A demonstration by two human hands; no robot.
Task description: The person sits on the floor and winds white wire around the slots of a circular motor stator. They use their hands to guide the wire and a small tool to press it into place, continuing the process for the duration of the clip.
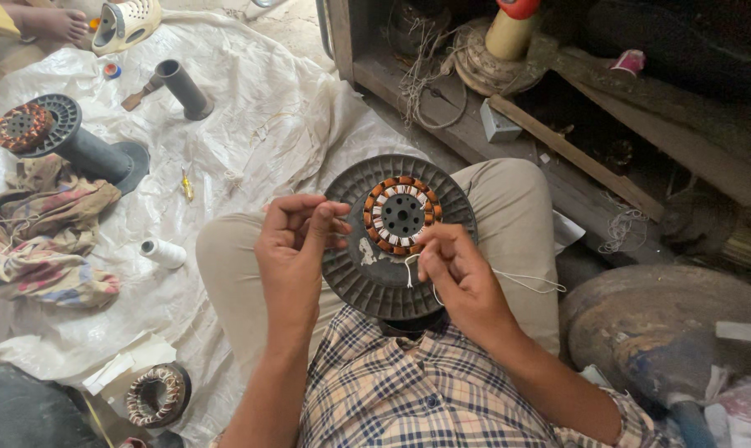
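Copper windings ring the stator (401, 215) that sits on a grey ribbed disc (367, 278) across the person's lap, just ahead of both hands. Three wound stators show in all: this one, a second (23, 126) on a grey stand far off beyond the left hand, and a third (155, 395) on the sheet (251, 108) behind that hand, near the elbow. One white thread spool (163, 252) lies out to the left hand's side, and one grey tube (183, 88) stands well beyond it.

Both hands are at work. The right hand (458, 274) is mostly closed, thumb and forefinger pinched on a white thread (524, 282) right at the stator's near edge; the thread trails off to that hand's outer side. The left hand (296, 249) is curled with its fingertips drawn together, touching the disc's rim; it seems to pinch thread too, though the strand is too fine to make out.

Both forearms rise from the checked shirt (408, 390), wrists bent inward so the hands meet over the disc.
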